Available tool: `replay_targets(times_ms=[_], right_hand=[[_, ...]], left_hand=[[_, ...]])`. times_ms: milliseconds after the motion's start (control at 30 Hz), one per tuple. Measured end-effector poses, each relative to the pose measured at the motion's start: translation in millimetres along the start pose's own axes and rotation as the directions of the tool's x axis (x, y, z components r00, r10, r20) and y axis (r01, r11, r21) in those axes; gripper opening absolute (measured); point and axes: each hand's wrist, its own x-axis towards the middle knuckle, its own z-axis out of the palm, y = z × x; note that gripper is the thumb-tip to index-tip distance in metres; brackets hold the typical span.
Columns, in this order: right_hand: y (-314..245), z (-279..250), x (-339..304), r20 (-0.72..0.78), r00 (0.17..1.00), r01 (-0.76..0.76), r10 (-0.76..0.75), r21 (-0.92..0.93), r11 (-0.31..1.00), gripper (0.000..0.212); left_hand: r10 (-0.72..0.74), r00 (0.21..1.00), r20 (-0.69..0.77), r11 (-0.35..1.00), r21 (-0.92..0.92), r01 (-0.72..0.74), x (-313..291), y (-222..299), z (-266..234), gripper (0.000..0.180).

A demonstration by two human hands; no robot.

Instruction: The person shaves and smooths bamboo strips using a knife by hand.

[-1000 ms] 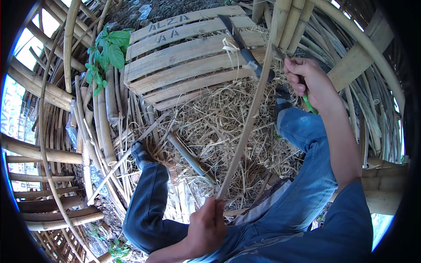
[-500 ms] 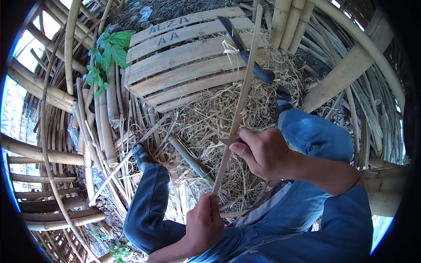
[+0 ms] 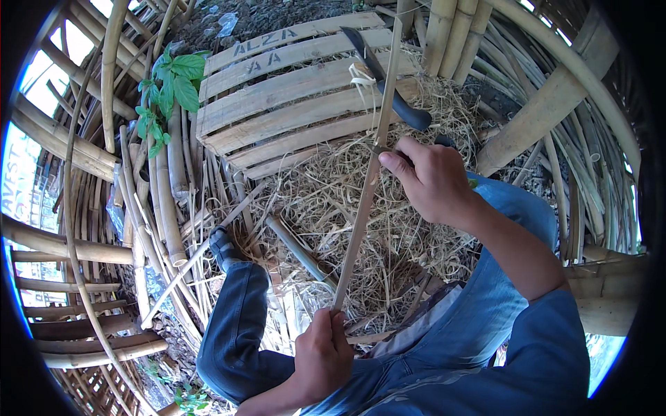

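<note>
A long, thin bamboo strip (image 3: 359, 225) slants from my lap toward the slatted wooden crate. My left hand (image 3: 324, 352) is closed round its near end, low in the head view. Farther up, my right hand (image 3: 433, 182) is closed on a small knife (image 3: 379, 148), whose blade lies against the strip; its handle is hidden in my fingers. Between the far part of the strip and the crate lies a machete (image 3: 413, 114) with a dark curved handle and dark blade. Pale curled shavings (image 3: 305, 197) cover the ground under the strip.
The wooden crate (image 3: 277, 97) lies beyond the shavings. A green bamboo piece (image 3: 300, 249) rests between my legs. Bamboo poles (image 3: 173, 208) and a leafy plant (image 3: 166, 87) stand at the left. A thick bamboo post (image 3: 534, 107) slopes across the right, before stacked strips.
My right hand has slid away from me along the strip with the knife, toward the crate. The strip's far end has shifted slightly left. My left hand has stayed put.
</note>
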Motion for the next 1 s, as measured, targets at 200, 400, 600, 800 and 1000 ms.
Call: replay_targets(times_ms=[200, 400, 600, 800, 1000], right_hand=[[-5, 9, -10, 0.009, 0.997, 0.068, -0.072, 0.203, 0.977, 0.033], [-29, 26, -44, -0.008, 0.927, 0.369, -0.375, 0.198, 0.908, 0.026], [-23, 27, -35, -0.004, 0.938, 0.346, -0.348, 0.113, 0.931, 0.026], [-1, 12, -8, 0.021, 0.989, 0.143, -0.144, 0.021, 0.989, 0.033], [2, 13, -8, 0.015, 0.995, 0.099, -0.099, -0.01, 0.995, 0.033]], left_hand=[[-0.082, 0.993, 0.081, 0.992, -0.094, 0.09, 1, -4, -6, 0.011], [-0.15, 0.983, 0.105, 0.971, -0.169, 0.166, 7, 1, -8, 0.016], [-0.181, 0.975, 0.127, 0.95, -0.235, 0.207, 8, 13, -14, 0.021], [-0.143, 0.983, 0.119, 0.966, -0.199, 0.165, -2, 6, -10, 0.022], [-0.212, 0.962, 0.171, 0.94, -0.232, 0.248, 6, 13, -15, 0.023]])
